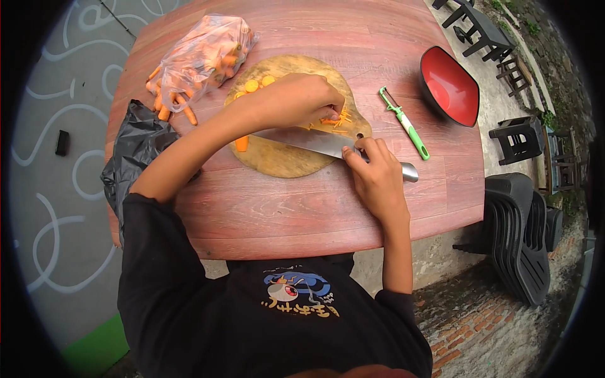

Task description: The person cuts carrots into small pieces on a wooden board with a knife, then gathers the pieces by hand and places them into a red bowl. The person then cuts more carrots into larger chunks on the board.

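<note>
My right hand point(376, 171) is wrapped around the handle of a broad kitchen knife point(301, 139), whose blade points left across a round wooden cutting board point(277, 165). My left hand point(310, 101) reaches over the board with its fingers curled together. Its fingertips are down at a small pile of thin carrot strips point(342, 120); what lies between them is hidden. Behind the left wrist are round carrot slices point(252, 85). A carrot piece point(242, 143) lies at the board's left edge, partly covered by my forearm.
A clear plastic bag of carrots point(205, 57) lies at the far left, with a black plastic bag point(138, 145) nearer me. Right of the board are a green-and-white peeler point(406, 126) and a red bowl point(450, 91) with a dark outside. Stacked dark chairs point(517, 233) stand beyond the table.
</note>
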`<state>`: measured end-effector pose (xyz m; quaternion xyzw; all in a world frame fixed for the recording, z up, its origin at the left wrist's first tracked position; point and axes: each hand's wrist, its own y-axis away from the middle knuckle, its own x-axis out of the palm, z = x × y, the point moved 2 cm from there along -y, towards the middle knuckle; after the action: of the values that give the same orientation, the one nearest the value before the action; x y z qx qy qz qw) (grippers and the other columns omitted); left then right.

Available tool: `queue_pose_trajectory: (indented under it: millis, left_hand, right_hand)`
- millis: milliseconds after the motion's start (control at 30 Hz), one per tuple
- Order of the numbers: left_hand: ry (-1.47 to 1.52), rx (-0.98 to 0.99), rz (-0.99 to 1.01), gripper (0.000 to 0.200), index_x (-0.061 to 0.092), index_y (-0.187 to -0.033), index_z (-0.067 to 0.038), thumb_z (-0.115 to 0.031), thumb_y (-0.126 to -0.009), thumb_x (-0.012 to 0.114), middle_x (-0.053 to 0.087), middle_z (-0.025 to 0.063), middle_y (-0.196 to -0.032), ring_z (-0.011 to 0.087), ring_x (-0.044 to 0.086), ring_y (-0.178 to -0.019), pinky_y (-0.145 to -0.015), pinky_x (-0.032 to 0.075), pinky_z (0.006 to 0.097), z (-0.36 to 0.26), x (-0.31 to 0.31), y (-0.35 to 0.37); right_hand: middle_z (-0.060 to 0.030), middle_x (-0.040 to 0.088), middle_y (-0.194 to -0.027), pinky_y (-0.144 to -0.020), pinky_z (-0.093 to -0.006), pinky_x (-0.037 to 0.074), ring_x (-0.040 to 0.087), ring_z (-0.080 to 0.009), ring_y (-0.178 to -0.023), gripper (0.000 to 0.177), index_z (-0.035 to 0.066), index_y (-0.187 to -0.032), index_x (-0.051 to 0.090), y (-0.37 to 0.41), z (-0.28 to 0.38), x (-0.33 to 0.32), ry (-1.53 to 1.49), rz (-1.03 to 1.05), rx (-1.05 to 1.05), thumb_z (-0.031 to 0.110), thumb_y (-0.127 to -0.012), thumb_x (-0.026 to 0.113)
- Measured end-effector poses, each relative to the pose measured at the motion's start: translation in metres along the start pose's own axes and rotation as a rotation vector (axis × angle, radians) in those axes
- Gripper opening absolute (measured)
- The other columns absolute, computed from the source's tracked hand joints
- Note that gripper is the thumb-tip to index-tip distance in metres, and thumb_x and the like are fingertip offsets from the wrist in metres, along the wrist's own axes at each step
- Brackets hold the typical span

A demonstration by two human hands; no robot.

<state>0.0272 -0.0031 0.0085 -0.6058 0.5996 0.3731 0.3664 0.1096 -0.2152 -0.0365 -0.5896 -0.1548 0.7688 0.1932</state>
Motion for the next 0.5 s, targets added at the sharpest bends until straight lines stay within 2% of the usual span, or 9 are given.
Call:
queue_pose_trajectory:
  millis: [67,167,500]
  left_hand:
    - [-0.016,0.076,-0.085,0.019,0.072,-0.100,-0.004,-0.019,-0.096,0.062,0.072,0.0145,-0.093,0.0347,0.069,-0.090,-0.079,0.053,0.0464,0.0045,0.0005,0.0011]
    - [-0.014,0.150,-0.167,0.018,0.072,-0.103,-0.005,-0.018,-0.097,0.061,0.072,0.0142,-0.098,0.0335,0.068,-0.096,-0.083,0.053,0.0459,0.0091,0.0028,0.0011]
    - [0.049,0.069,-0.114,0.018,0.073,-0.102,-0.003,-0.016,-0.098,0.062,0.071,0.0128,-0.103,0.0318,0.068,-0.098,-0.086,0.054,0.0429,0.0113,-0.0037,-0.0003]
  right_hand:
    - [-0.0090,0.061,-0.098,-0.070,-0.0408,0.052,0.061,-0.0273,-0.088,0.022,0.011,-0.106,0.070,0.0000,0.0003,-0.0001,-0.002,0.008,-0.001,0.005,-0.085,0.067]
    - [-0.0090,0.060,-0.097,-0.070,-0.0405,0.052,0.061,-0.0272,-0.088,0.020,0.011,-0.105,0.070,-0.0007,-0.0005,-0.0008,-0.017,0.002,0.009,0.006,-0.085,0.068]
    - [-0.0088,0.060,-0.096,-0.070,-0.0397,0.051,0.061,-0.0270,-0.088,0.021,0.011,-0.105,0.070,0.0009,0.0000,-0.0018,-0.010,0.012,0.001,0.006,-0.084,0.068]
